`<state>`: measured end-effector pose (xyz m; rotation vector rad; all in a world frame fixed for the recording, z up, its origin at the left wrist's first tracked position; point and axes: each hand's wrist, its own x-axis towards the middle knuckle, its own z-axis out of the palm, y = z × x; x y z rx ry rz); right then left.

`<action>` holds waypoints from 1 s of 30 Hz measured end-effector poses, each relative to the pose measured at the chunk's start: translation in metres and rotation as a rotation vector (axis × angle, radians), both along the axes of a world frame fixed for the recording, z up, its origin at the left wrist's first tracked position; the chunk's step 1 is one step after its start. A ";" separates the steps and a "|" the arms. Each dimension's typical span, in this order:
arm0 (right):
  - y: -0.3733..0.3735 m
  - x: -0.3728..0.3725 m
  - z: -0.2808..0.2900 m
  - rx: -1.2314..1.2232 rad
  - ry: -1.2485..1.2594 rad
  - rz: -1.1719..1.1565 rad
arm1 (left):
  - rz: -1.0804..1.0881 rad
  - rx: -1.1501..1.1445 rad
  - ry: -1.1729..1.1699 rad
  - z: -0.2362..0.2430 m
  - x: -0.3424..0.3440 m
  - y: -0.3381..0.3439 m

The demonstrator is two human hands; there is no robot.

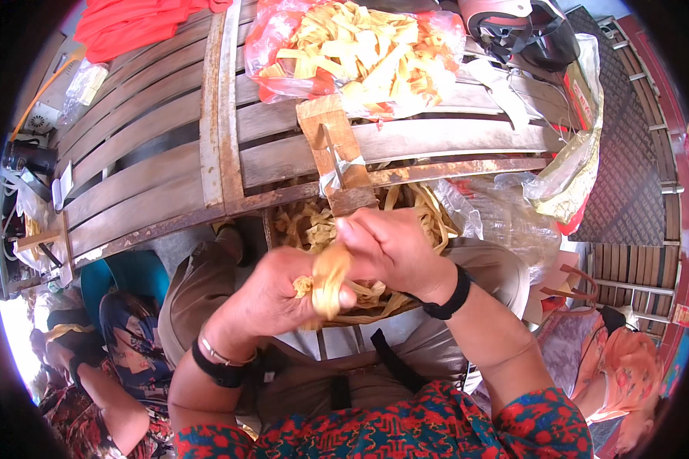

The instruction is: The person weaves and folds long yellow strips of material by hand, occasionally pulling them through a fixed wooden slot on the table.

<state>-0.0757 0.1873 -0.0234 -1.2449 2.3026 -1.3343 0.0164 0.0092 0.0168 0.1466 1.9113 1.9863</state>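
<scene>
Fingers [346,297] closed on a yellow strip [331,279]

Our left hand [272,287] curls around the strip, which loops over its finger ends, just below the wooden block [312,126]. Our right hand [398,249] sits close by at the block's lower end, fingers folded inward; with the blur, we cannot tell whether they pinch the strip. We judge it light, soft and pliable, quick to crease but hardly fragile or slippery, best gripped flat across the loop between thumb and forefinger. Under the block spread loose yellow strips [434,218]. Beyond the block, a plastic bag [268,61] heaped with more lies on the slatted bench [452,138]; farther right of the block rests a helmet [547,38].
</scene>
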 end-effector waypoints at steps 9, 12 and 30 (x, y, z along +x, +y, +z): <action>-0.008 0.030 0.002 -0.320 -1.992 0.137 | 0.321 -0.648 1.077 -0.032 -0.012 -0.001; -0.018 0.029 0.005 -0.437 -1.564 -0.261 | 0.490 -0.738 0.968 -0.038 -0.009 0.001; -0.006 0.014 0.011 0.043 -1.379 0.146 | 0.569 -0.034 0.494 -0.024 -0.005 -0.026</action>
